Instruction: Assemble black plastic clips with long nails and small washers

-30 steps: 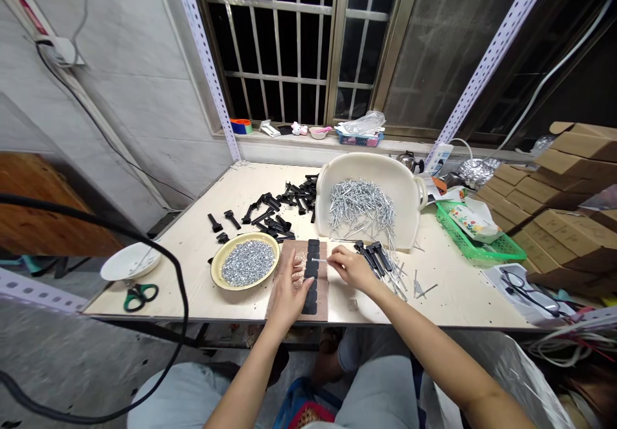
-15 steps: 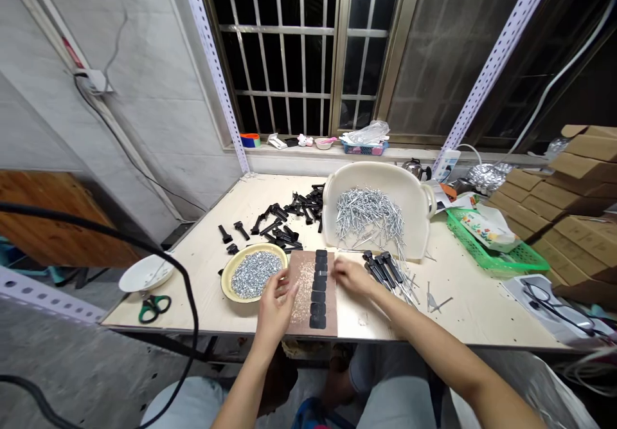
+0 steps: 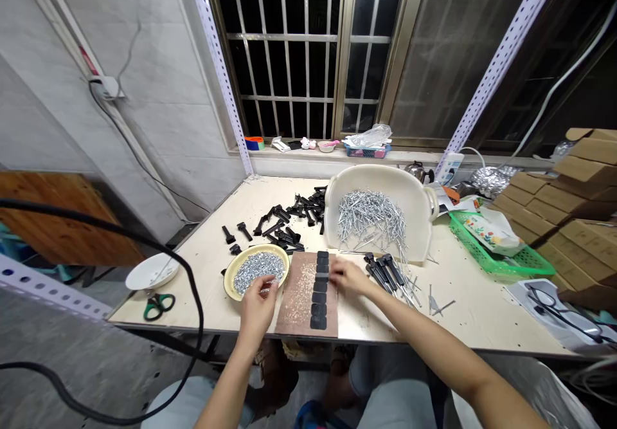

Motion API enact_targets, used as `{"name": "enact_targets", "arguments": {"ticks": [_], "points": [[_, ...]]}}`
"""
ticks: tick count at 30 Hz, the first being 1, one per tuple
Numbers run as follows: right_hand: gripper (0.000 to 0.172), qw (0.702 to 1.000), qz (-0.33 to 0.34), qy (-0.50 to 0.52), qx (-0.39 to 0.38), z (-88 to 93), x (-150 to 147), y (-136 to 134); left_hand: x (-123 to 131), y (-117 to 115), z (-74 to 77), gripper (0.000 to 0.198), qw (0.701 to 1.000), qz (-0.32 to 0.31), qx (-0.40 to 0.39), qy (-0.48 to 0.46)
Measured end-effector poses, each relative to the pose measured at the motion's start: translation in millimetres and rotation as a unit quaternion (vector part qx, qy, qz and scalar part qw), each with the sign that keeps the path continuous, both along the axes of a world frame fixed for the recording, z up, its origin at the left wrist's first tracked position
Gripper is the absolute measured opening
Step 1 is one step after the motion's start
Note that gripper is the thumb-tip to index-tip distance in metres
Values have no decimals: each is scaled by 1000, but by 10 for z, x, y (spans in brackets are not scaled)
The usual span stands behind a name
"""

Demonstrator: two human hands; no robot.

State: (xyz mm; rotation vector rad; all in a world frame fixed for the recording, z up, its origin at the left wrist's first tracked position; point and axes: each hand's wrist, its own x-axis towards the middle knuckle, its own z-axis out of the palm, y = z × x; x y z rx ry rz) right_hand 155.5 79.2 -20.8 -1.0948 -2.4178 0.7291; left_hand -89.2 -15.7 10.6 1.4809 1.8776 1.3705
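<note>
My left hand (image 3: pixel 258 307) is at the front right rim of a yellow bowl (image 3: pixel 231 291) filled with small shiny metal pieces (image 3: pixel 258 269). Its fingers are curled towards the thumb; anything between them is too small to make out. A brown board (image 3: pixel 299 300) with pale speckles lies right of the bowl. Along its right side runs a row of black flat pieces (image 3: pixel 319 310). My right hand (image 3: pixel 348 277) touches the row's upper part, fingers pressed together beside a small greyish bit; what they pinch is hidden.
A cream basin (image 3: pixel 414 191) holds many thin metal rods (image 3: pixel 371 217). Black plastic parts (image 3: pixel 277 223) are scattered behind the bowl. Black-headed rods (image 3: pixel 390 271) lie right of my right hand. Scissors (image 3: pixel 159 305), a white dish (image 3: pixel 152 271), a green basket (image 3: pixel 501 265) and cardboard boxes (image 3: pixel 578 223) flank them.
My left hand has moved left, off the board and to the bowl's rim. My right hand stays by the row of black pieces, its fingers slightly further over it.
</note>
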Motion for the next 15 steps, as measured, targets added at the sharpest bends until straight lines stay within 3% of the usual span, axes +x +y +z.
{"name": "enact_targets", "arguments": {"ticks": [3,7,11,13,15], "points": [[19,999,-44,8,9,-3,-16,74,-10,16,-2,26,999,-30,-1,27],[5,1000,-21,6,-3,-9,0,98,-99,72,-40,28,997,16,-22,70],[18,997,-79,15,14,-22,-17,118,-189,197,-84,31,990,13,-39,135],[15,998,-60,14,9,-39,-49,45,-256,294,-103,32,978,23,-62,198],[8,1000,0,11,-7,-42,-46,-116,-352,416,-124,32,952,39,-108,284]]}}
